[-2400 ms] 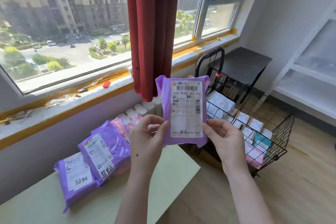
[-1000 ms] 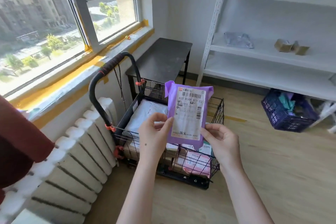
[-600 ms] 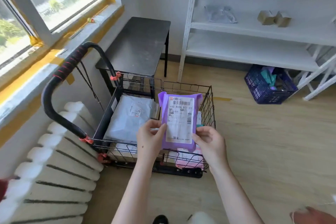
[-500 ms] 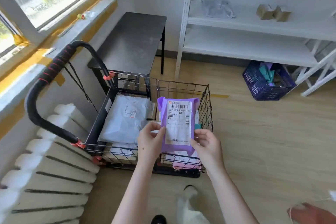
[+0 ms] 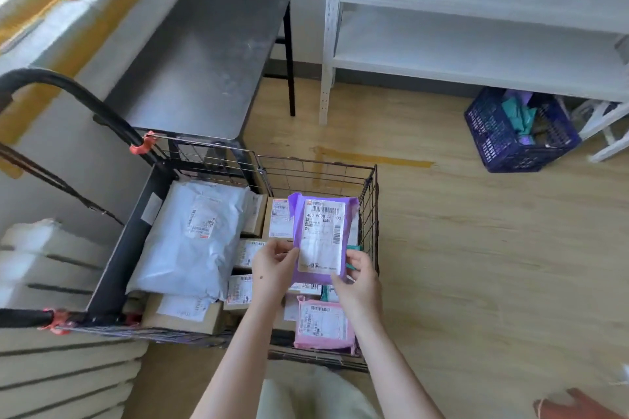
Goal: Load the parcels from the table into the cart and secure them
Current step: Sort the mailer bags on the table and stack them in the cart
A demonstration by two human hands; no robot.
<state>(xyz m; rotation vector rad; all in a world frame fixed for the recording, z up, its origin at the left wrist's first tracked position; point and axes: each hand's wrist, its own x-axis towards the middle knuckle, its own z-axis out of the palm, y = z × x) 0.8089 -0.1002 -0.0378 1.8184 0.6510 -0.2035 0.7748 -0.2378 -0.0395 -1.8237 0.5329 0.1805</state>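
Purple parcel (image 5: 321, 238): soft, light poly mailer, likely flexes. Left hand (image 5: 272, 270) and right hand (image 5: 359, 282) pinch lower edges above cart (image 5: 371, 214); edge grip suffices.

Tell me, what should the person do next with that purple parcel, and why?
Probably lower the purple parcel and release it into the cart. The left hand and right hand pinch its lower edge, holding it above the boxes and pink parcel already loaded; it is not yet laid down.
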